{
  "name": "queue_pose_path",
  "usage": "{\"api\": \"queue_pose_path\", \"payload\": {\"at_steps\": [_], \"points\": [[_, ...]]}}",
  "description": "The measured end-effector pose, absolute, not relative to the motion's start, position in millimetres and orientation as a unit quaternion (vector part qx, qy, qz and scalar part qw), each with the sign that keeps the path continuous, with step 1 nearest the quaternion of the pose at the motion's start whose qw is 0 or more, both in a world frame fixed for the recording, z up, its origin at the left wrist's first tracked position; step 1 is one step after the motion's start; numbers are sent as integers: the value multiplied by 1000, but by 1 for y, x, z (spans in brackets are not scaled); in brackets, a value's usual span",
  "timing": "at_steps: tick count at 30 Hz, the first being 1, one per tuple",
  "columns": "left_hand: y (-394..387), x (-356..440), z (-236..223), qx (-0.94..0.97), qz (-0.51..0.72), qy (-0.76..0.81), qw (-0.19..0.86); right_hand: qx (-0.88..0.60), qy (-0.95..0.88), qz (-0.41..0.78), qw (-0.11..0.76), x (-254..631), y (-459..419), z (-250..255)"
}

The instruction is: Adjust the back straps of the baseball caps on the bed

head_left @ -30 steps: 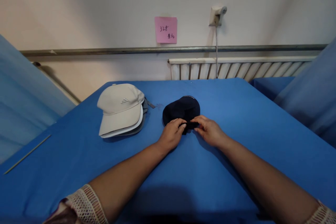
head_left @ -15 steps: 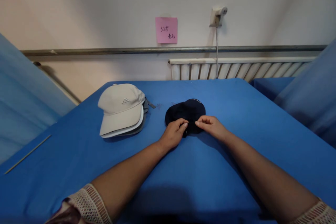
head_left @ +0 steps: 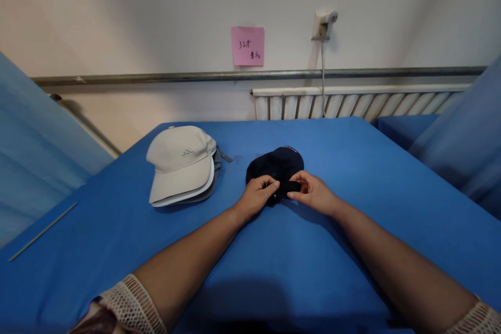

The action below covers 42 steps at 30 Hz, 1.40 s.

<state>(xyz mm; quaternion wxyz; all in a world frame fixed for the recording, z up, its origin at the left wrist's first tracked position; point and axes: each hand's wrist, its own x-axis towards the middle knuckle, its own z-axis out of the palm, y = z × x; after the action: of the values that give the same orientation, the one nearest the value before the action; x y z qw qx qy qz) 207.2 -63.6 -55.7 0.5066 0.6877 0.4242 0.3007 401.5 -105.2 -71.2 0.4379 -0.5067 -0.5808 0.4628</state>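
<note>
A black cap (head_left: 270, 163) lies on the blue-covered table, its brim with small white lettering pointing away from me. My left hand (head_left: 256, 194) pinches the cap's near edge between thumb and fingers. Just to the right, my right hand (head_left: 312, 193) has its thumb and fingers around the strap (head_left: 288, 187) at the back of the same cap. The fingertips of both hands partly cover the strap. To the left sits a stack of caps, topped by a beige cap (head_left: 182, 154) with a small logo; a white brim and a grey one show beneath it.
The blue cover (head_left: 250, 282) spreads over the table. A thin stick (head_left: 42, 231) lies at the left edge. Behind are a metal rail (head_left: 176, 77), a radiator (head_left: 352, 102), a pink note (head_left: 248, 46) and a socket with a cord (head_left: 324, 26). Blue curtains (head_left: 35, 146) hang at both sides.
My right thumb has moved slightly left and down, and the right fingers have opened around the strap, which shows more clearly. My left hand keeps its pinch on the cap.
</note>
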Motion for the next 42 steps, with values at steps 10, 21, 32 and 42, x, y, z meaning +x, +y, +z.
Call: {"api": "queue_pose_path", "payload": {"at_steps": [10, 21, 32, 42], "points": [[-63, 208, -57, 696, 291, 424, 501, -615, -670, 227, 349, 396, -109, -66], [-65, 206, -52, 656, 303, 430, 541, -508, -611, 452, 404, 406, -106, -62], [-66, 204, -47, 668, 319, 406, 535, -464, -557, 495, 479, 402, -100, -75], [-66, 205, -57, 720, 300, 397, 484, -487, -552, 523, 430, 403, -101, -71]]}}
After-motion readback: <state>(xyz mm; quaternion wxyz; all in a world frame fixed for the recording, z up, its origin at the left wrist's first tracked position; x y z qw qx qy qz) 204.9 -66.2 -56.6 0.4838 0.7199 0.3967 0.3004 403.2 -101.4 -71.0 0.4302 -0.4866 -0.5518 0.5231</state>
